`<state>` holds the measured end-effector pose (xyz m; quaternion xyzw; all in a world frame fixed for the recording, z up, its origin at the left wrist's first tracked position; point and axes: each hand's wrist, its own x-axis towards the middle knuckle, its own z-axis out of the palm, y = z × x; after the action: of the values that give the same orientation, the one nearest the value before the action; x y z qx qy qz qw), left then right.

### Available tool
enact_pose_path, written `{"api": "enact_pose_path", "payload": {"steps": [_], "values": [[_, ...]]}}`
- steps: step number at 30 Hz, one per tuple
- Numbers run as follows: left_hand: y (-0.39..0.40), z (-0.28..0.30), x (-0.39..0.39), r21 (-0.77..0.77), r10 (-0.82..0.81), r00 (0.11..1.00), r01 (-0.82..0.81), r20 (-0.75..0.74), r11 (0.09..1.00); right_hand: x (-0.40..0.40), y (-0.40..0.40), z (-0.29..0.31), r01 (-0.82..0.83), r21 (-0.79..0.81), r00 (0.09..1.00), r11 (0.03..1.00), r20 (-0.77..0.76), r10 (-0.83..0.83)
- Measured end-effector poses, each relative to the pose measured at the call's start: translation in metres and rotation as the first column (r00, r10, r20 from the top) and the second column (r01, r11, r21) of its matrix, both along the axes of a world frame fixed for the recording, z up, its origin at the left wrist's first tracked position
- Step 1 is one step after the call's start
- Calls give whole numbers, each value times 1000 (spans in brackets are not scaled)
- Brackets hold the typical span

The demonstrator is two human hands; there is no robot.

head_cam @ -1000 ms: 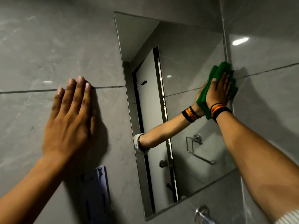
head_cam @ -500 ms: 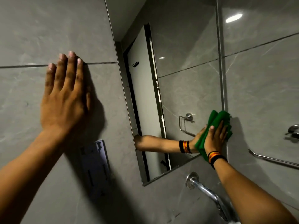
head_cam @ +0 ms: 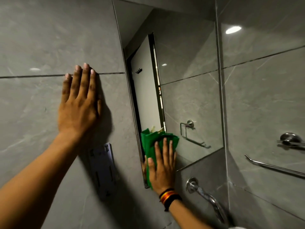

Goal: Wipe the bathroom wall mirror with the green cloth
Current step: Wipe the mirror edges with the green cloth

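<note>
The wall mirror (head_cam: 189,66) is a tall frameless pane set into grey tiles, reflecting a door and a towel ring. My right hand (head_cam: 162,169) presses the green cloth (head_cam: 151,142) flat against the mirror's lower left corner, fingers spread over it; part of the cloth sticks out above my fingertips. A striped band circles that wrist. My left hand (head_cam: 77,106) lies flat and open on the grey tile wall to the left of the mirror, holding nothing.
A grey plastic wall bracket (head_cam: 102,169) hangs below my left hand. A chrome tap spout (head_cam: 206,197) juts out under the mirror. On the right side wall are a chrome rail (head_cam: 274,167) and a round mount (head_cam: 288,138).
My right hand slid the cloth down the mirror's right edge, then across the bottom to the lower left corner. The left hand stayed flat on the wall.
</note>
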<state>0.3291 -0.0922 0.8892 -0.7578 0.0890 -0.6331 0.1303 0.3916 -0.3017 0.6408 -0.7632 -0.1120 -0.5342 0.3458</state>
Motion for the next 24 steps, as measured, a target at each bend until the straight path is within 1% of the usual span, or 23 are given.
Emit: {"api": "enact_pose_path", "payload": {"steps": [1,3,6,8,9,11,13,16,19,20,22,24], "values": [[0,0,-1,-6,4,1000,-4,-11,1000,-9,15,-1,-21,-27,1000,999,5,21],[0,-1,-6,-8,12,999,-13,-52,1000,-26,34,0,-61,-28,998,998,1,61],[-2,-10,-20,-34,-6,990,2,-143,999,-43,37,14,-161,55,987,985,18,160],[2,-23,-38,-70,-25,986,13,-166,997,-58,34,34,-267,134,963,954,59,261],[5,-32,-47,-75,-19,986,6,-167,997,-65,31,49,-299,148,954,943,83,289],[15,-51,-71,-79,10,987,-23,-163,997,-86,33,87,-298,98,950,949,123,286],[30,-70,-96,-93,51,981,-70,-187,993,-107,43,125,-271,-2,953,963,142,268],[32,-92,-116,-111,73,970,-100,-231,989,-121,57,165,-198,-125,972,972,105,212],[27,-109,-137,-151,82,961,-125,-265,981,-141,76,170,-178,-215,979,960,54,194],[30,-117,-145,-164,92,958,-140,-272,977,-150,87,165,-197,-246,976,949,38,212],[30,-126,-153,-168,105,949,-160,-297,973,-162,98,159,-214,-300,970,930,44,237],[35,-138,-159,-184,114,942,-178,-314,967,-170,108,149,-227,-316,965,921,56,257]]}}
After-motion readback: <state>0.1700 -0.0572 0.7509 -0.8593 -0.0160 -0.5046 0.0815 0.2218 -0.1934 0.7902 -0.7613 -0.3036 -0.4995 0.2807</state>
